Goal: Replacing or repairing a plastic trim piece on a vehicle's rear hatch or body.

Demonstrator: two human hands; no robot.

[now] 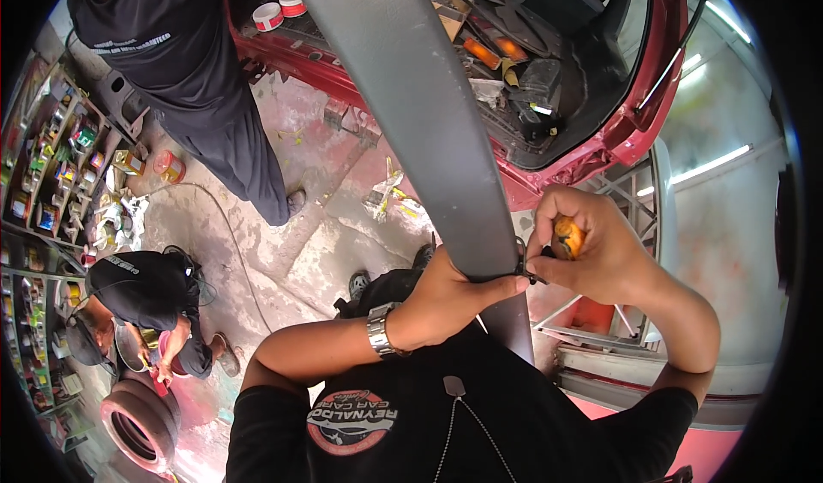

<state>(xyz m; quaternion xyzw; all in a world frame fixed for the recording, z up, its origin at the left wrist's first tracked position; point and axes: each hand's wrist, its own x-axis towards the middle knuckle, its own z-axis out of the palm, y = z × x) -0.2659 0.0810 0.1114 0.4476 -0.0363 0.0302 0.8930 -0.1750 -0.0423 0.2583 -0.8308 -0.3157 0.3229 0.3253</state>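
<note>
A long dark grey car trim panel (420,106), bumper-like, slants from the top of the view down to my torso. My left hand (441,303) is closed around its lower part, thumb pressed along the right edge. A small black fitting (528,270) sits at that edge, beside the thumb tip. Just right of it, my right hand (596,247) curls around the orange-yellow handle of a screwdriver (567,237). The handle's end faces up, and its shaft is mostly hidden by my fingers.
A red car body (630,136) stands open ahead, loose parts and orange lamps (482,53) inside. One person (189,80) stands at the left; another (150,299) bends over near a tire (137,423). Shelves of cans (64,157) line the left. A hose (231,234) crosses the floor.
</note>
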